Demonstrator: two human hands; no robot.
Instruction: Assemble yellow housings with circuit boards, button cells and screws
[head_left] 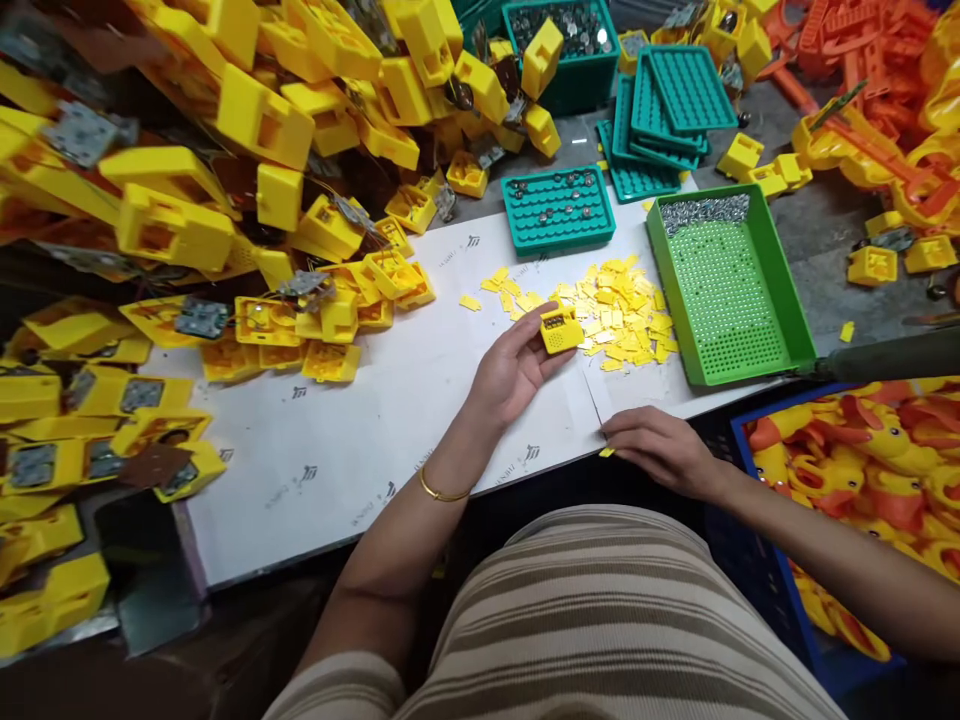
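My left hand (510,370) is closed around a small yellow plastic casing (562,330), held above the white board (360,430). Silvery round cells show in the casing's open slot, and small holes dot its face. At the front edge of the board, my right hand (664,450) pinches a small yellow plastic cover (607,452) at its fingertips. Just beyond both hands lies a loose pile of flat yellow covers (619,310). Behind it a teal ridged tray (559,245) carries several button cells (576,195).
A green tray (780,290) with small metal screws stands at the right of the pile. Stacked teal trays (690,85) and a teal bin (577,90) are behind. Yellow casings (266,120) heap up at the left. A blue crate (780,560) of yellow toy ducks stands at the right.
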